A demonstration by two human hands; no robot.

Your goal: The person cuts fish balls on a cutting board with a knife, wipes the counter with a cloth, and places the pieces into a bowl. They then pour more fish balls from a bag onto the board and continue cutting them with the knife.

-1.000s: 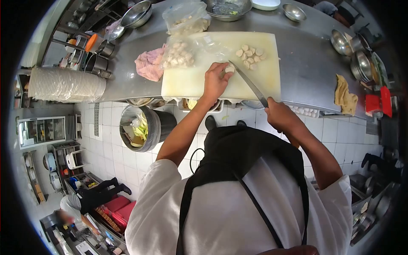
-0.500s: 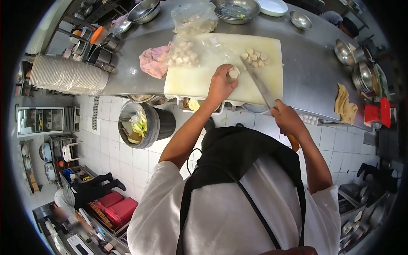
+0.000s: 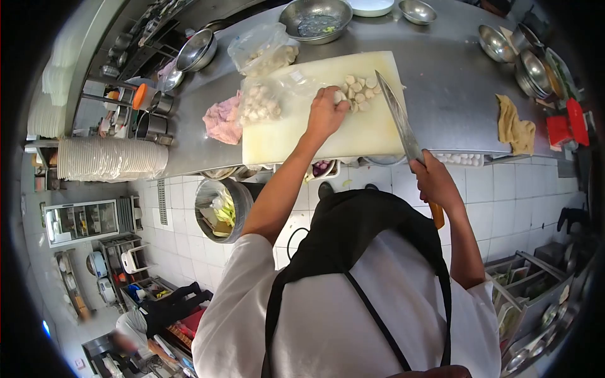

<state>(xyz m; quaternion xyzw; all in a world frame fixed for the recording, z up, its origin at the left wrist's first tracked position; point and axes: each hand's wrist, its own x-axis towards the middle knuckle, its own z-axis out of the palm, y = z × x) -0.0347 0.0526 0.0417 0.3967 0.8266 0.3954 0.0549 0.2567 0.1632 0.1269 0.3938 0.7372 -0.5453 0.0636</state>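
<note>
My left hand is closed on a small pale round piece at the near left side of a group of pale cut pieces, over the cream cutting board. In my right hand is a large knife, gripped by its orange-brown handle, with the blade pointing away along the board's right side. A clear bag of pale round pieces lies on the board's left part. Beside it, off the board, is a crumpled pink cloth.
Behind the board stand a second plastic bag and a wide metal bowl. A tan cloth and a red container are at the right. On the floor at the left is a bin; another person is at the lower left.
My left hand has moved closer to the cut pieces, which now form a larger group. The knife has shifted right, away from them. The camera view has also turned slightly.
</note>
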